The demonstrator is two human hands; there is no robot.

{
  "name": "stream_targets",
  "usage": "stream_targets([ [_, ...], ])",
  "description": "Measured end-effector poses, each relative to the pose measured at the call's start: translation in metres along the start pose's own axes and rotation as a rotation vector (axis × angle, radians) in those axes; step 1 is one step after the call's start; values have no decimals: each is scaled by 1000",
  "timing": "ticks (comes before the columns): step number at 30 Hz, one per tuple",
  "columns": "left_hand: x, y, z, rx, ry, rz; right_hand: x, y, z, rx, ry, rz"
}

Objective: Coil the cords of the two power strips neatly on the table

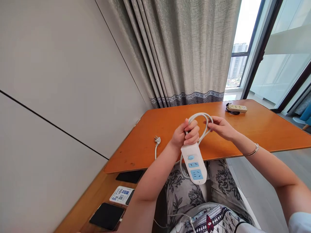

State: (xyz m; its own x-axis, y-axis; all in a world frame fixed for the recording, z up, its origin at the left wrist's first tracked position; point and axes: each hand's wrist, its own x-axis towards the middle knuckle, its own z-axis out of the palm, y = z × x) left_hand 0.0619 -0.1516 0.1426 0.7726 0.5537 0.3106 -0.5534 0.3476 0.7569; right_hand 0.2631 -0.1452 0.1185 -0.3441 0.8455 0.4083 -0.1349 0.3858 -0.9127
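Observation:
A white power strip [194, 165] with light blue sockets hangs below my left hand [188, 132]. The fingers of that hand are wrapped round the strip's white cord [200, 114] just above its end. The cord is looped into a coil over the table, and my right hand [221, 127] pinches the coil's right side between thumb and fingers. Part of the cord drops behind the strip. The white plug [157, 140] at its other end lies on the table to the left of my left forearm.
A second, cream power strip [237, 108] with a black cord lies at the far right of the orange-brown table [136, 142]. Below left, a dark phone [107, 216], a white printed card [121, 194] and another dark flat device [130, 176] rest on a lower wooden surface. A curtain [189, 48] hangs behind the table.

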Motion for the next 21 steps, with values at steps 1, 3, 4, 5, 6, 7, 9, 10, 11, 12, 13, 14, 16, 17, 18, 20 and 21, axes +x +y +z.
stream_targets([
  [1,1,2,4,-20,67,67,-3,9,6,104,18,47],
  [3,4,4,10,-24,175,116,-10,25,19,292,20,131],
  [4,5,6,10,-16,202,110,-14,31,26,369,14,170],
  [5,6,7,9,-7,211,94,-18,35,32,431,7,204],
  [6,5,8,7,-1,207,72,-21,38,37,476,-2,232],
  [7,5,10,4,0,199,52,-25,40,41,506,-10,254],
  [9,2,14,-3,-16,199,25,-31,40,42,525,-31,284],
  [10,1,16,-5,-27,208,10,-32,39,41,516,-24,282],
  [11,-1,18,-7,-34,219,-12,-33,36,38,495,5,265],
  [12,-2,20,-9,-36,224,-39,-33,33,34,463,55,232],
  [13,-4,22,-9,-32,220,-68,-33,29,30,420,121,187],
  [14,-5,23,-9,-23,208,-95,-32,25,25,369,191,140],
  [16,-6,23,-8,8,179,-125,-29,16,18,268,295,64],
  [17,-7,22,-6,26,168,-125,-28,12,15,226,321,40],
  [18,-7,21,-5,44,159,-118,-28,10,14,192,335,21],
  [20,-6,19,-3,81,140,-93,-28,8,16,144,359,-19],
  [21,-6,17,-2,100,127,-78,-30,8,17,128,378,-42],
])
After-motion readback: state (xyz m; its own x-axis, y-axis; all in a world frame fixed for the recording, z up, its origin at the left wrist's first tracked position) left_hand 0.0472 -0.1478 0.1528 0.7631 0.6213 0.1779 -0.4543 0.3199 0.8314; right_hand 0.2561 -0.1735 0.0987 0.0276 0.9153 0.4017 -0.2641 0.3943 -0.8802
